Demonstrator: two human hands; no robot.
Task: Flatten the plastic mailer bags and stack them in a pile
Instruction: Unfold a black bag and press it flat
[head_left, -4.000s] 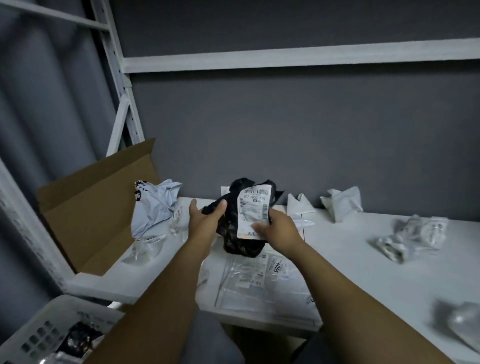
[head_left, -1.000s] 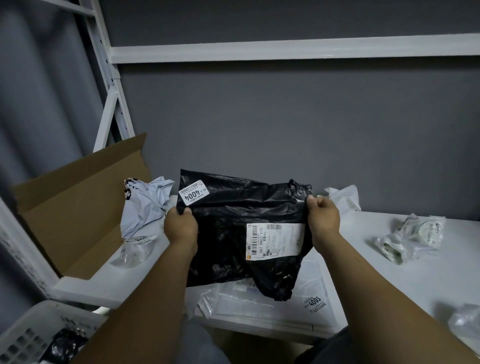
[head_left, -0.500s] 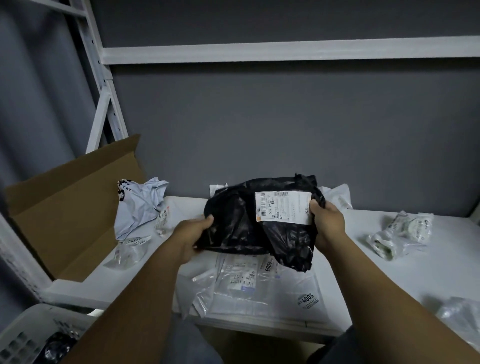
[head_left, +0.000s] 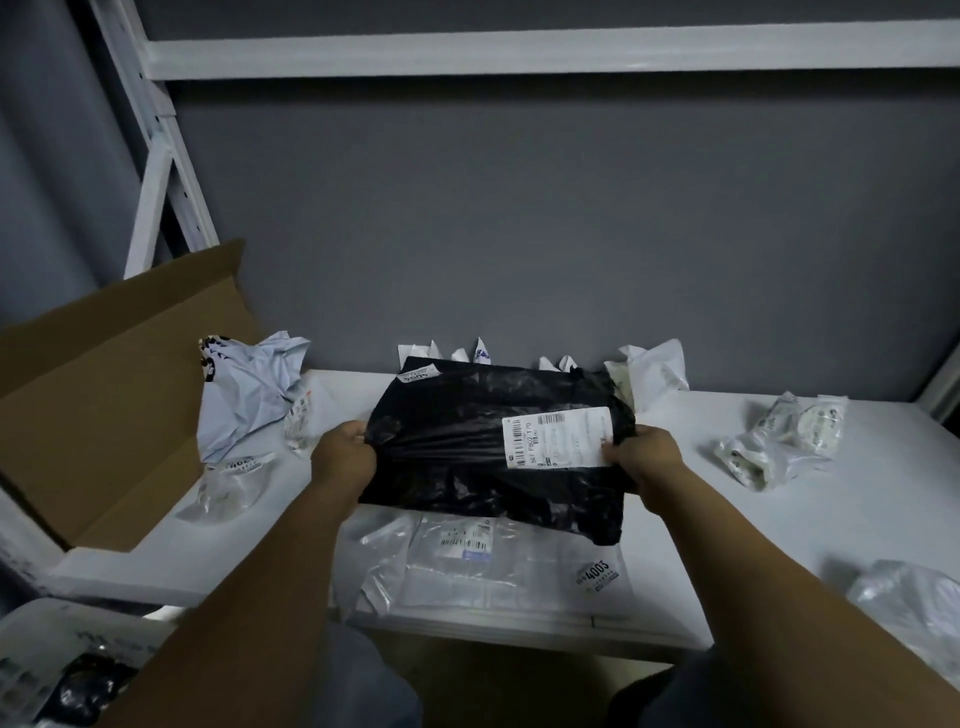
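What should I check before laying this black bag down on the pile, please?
1. Grip: left hand and right hand each hold a side edge of the black bag: ok.
2. Bag flattened: it is wrinkled and its near right corner sags: not ok.
3. Bag over the pile: it hangs above the pile's far part: ok.
4. Bag touching the pile: cannot tell.
5. Pile tidy: a clear bag at its left edge is rumpled: not ok.
6. Space: crumpled bags on the right lie apart from the pile: ok.
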